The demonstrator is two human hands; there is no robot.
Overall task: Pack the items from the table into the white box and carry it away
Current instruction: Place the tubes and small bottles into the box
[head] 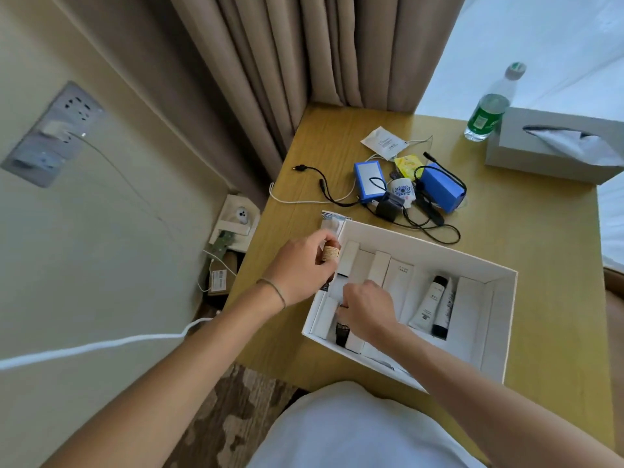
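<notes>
The white box (499, 325) lies open on the wooden table (540, 231). Inside it are several white cartons (381, 268) and two tubes, a white one (427, 304) and a black-capped one (445, 309). My left hand (304, 270) hovers over the box's left wall, shut on a small brown bottle (331, 253). Inside the box's left end, my right hand (366, 310) has its fingers closed on a small item next to a dark-capped item (341, 332); what it grips is hidden.
Behind the box lie two blue packs (369, 182) (440, 187) tangled in black cables, a patterned cup (401, 190), a yellow sachet (408, 165) and a white sachet (383, 143). A green-labelled water bottle (489, 111) and a grey tissue box (553, 146) stand far right.
</notes>
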